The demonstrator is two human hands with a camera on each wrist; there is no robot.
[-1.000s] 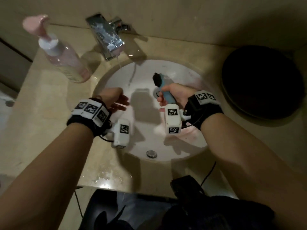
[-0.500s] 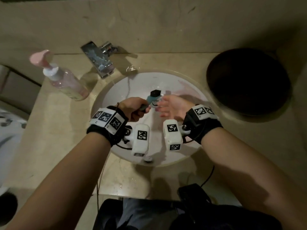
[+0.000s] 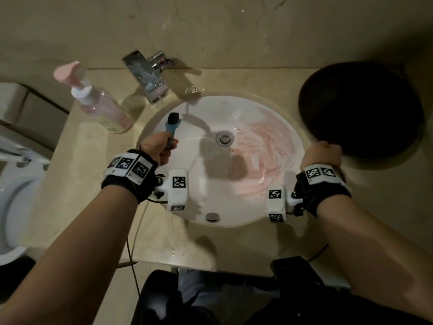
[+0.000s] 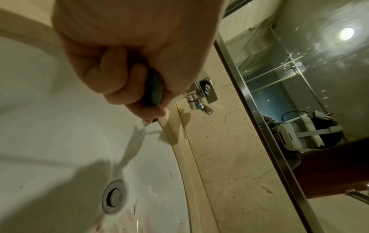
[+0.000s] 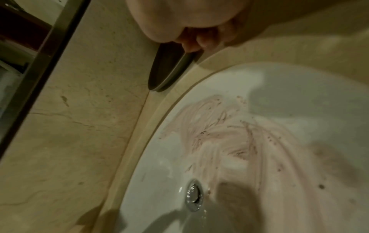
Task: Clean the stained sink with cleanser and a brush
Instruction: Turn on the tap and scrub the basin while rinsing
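Note:
The white sink [image 3: 199,113] carries pink smears [image 3: 264,146] with dark specks over its right half, also seen as smears [image 5: 229,141] in the right wrist view. My left hand [image 3: 161,146] grips the blue handle of a brush [image 3: 173,124] over the sink's left side, black bristles pointing toward the faucet [image 3: 150,78]. In the left wrist view the fingers wrap the brush handle [image 4: 153,89]. My right hand [image 3: 321,153] sits at the sink's right rim, fingers curled [image 5: 195,41], fingertips against the near edge of a black dish [image 5: 165,71]. A pink pump bottle [image 3: 103,106] stands at the back left.
The black round dish [image 3: 360,109] fills the counter right of the sink. The drain [image 3: 225,138] lies mid-basin, and a round metal fitting [image 3: 212,216] sits near the front rim. A toilet [image 3: 14,207] is at the far left. The mirror [image 4: 299,94] rises behind the counter.
The brush went from my right hand into my left hand. The left hand then carried it to the sink's left side, and the right hand moved out to the dish's edge.

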